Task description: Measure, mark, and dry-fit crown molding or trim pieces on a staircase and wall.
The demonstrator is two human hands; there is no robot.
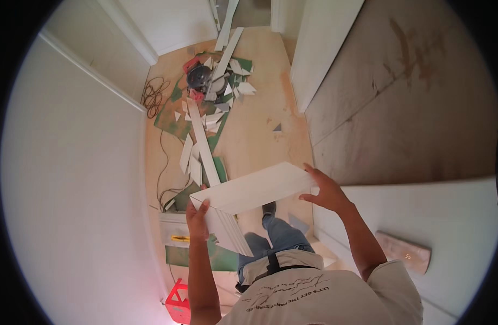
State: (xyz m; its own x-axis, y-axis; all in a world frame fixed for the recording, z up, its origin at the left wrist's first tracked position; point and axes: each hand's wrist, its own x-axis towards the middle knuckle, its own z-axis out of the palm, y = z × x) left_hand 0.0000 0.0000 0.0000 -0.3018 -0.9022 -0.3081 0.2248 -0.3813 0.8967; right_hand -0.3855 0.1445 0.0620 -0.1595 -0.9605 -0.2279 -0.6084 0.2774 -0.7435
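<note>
I hold two white trim pieces in front of me, meeting at an angled corner. My left hand (197, 219) grips that corner, its thumb on the front of the joint. My right hand (329, 190) holds the far right end of the wide board (259, 185), fingers at the upper edge and thumb lower down. The shorter, grooved piece (227, 233) slants down from the left end toward my waist.
A red and black mitre saw (199, 76) sits on the wooden floor among white offcuts (243, 86), green sheeting (173, 122) and long strips (203, 138). Coiled cords (154, 97) lie left. A red object (178, 303) stands at lower left. Walls and doorways border both sides.
</note>
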